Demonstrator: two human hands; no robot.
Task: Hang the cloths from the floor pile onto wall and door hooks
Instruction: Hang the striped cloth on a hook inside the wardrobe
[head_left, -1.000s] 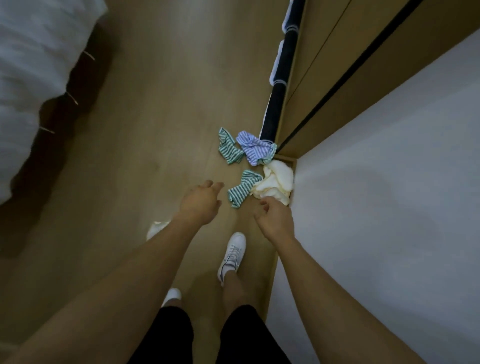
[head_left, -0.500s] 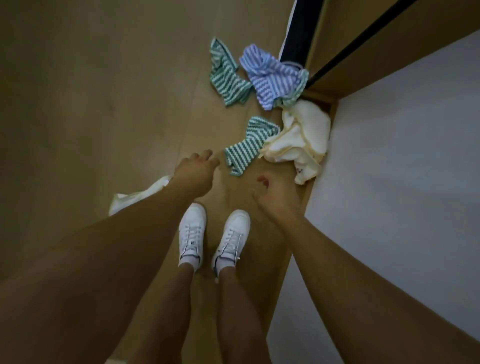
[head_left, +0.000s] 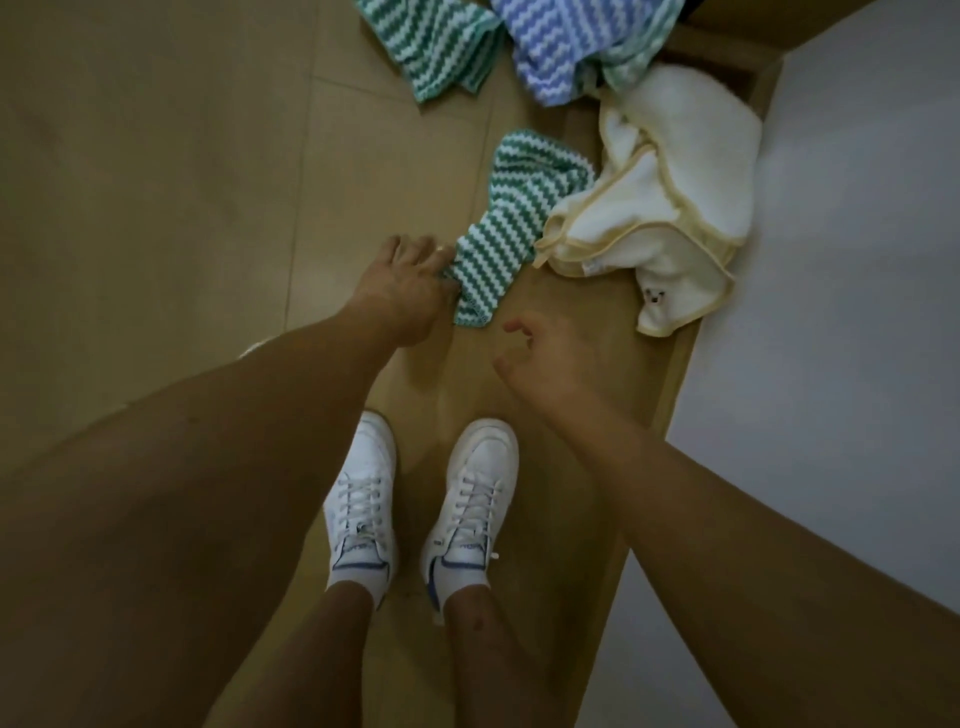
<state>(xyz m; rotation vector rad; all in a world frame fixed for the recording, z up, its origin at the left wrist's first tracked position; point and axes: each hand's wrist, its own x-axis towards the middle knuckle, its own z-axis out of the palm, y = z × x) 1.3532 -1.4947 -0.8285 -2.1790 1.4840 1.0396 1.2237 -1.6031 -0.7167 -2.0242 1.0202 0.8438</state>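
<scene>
On the wooden floor (head_left: 156, 182) the cream cloth (head_left: 691, 171) lies against the wall, and the green striped cloth (head_left: 519, 208) runs slantwise from it toward the person. The left hand (head_left: 402, 291) touches its near end, though whether the fingers pinch it I cannot tell; the right hand (head_left: 550, 358) hovers just beside, loosely curled and holding nothing, so the left is nearer

Domestic interior, likely a home: wood-look floor (head_left: 156, 208), white wall (head_left: 857, 260), household cloths (head_left: 675, 171) lying by the skirting.
</scene>
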